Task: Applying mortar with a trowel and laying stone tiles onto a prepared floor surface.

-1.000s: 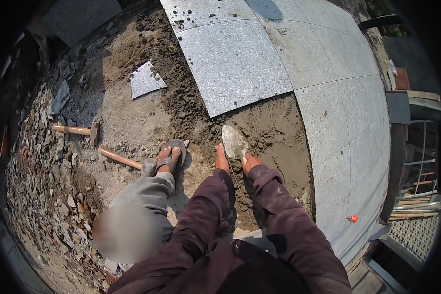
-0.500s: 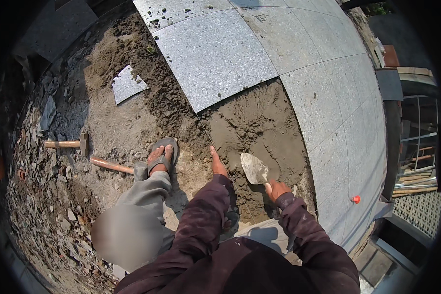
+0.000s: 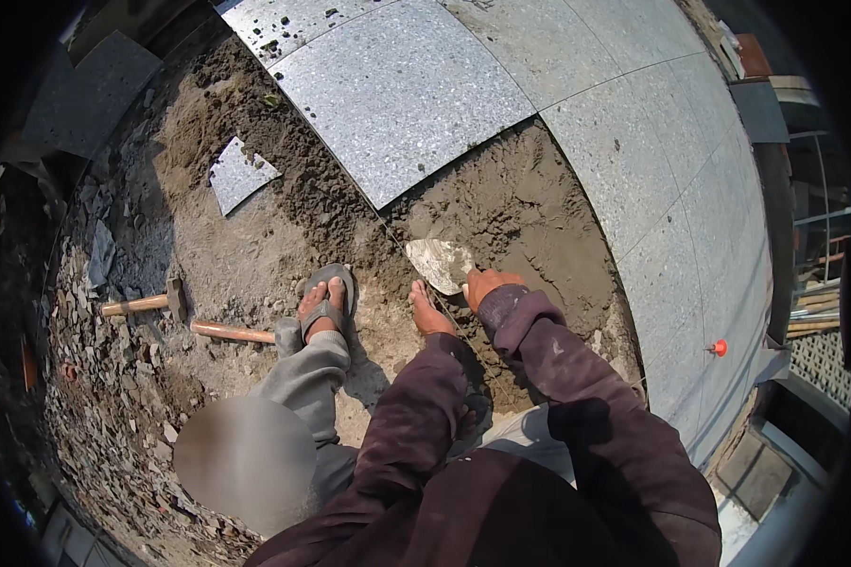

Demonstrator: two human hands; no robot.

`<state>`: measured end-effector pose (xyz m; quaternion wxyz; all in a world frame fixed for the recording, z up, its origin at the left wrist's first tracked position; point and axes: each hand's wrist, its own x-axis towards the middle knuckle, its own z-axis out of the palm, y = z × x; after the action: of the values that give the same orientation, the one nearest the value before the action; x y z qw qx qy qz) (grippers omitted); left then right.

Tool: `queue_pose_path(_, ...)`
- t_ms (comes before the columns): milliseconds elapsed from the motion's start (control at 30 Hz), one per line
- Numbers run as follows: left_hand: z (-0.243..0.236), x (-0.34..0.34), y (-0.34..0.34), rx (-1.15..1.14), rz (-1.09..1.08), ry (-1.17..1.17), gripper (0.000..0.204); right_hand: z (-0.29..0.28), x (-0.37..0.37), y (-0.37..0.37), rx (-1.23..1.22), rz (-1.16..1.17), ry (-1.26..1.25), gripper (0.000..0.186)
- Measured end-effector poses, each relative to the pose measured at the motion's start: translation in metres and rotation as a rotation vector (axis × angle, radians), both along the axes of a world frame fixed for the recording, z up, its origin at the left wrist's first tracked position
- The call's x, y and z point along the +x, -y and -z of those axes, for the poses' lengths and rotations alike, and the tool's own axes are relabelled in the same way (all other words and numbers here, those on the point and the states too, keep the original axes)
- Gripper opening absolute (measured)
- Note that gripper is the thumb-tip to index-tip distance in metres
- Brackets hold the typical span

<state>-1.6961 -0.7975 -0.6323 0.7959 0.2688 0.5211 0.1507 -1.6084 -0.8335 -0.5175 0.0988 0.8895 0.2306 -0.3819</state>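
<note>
My right hand (image 3: pixel 492 285) is closed round the handle of a pointed trowel (image 3: pixel 437 265), whose blade is smeared with grey mortar. The blade lies over the left edge of a bed of wet mortar (image 3: pixel 539 217), close to a thin taut string (image 3: pixel 388 227). Just below the blade, my left hand (image 3: pixel 429 312) is held edge-on beside the string, fingers stretched out and holding nothing I can see. A large speckled grey tile (image 3: pixel 402 94) borders the mortar on the far side.
Laid tiles (image 3: pixel 671 180) run along the right, with a small red-orange object (image 3: pixel 719 348) on them. To the left are a broken tile piece (image 3: pixel 241 176), a hammer (image 3: pixel 151 302), a mallet (image 3: pixel 246 332), rubble (image 3: pixel 104 406) and my sandalled foot (image 3: pixel 326 302).
My right hand has swung the trowel leftward across the mortar to the string, bringing it close to my left hand. The left hand stays beside the string. The whole view has shifted slightly.
</note>
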Motion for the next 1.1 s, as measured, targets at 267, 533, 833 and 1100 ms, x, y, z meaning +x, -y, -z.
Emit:
queue_pose_path(267,-0.009,-0.008,0.003,-0.082,-0.001,-0.153,0.056,-0.009,-0.045,0.098,-0.148,-0.04,-0.13,0.026)
queue_pose_path(533,0.001,0.002,-0.025,0.062,0.056,-0.058,0.051,0.051,0.045,0.081,0.085,-0.215,0.226,0.017)
queue_pose_path(833,0.011,-0.013,-0.025,0.024,0.136,-0.073,0.053,0.083,0.057,0.067,0.295,0.599,-0.068,0.031)
queue_pose_path(1100,0.002,-0.002,-0.039,0.037,0.167,-0.176,0.052,0.041,-0.026,0.083,0.095,0.379,-0.115,0.035)
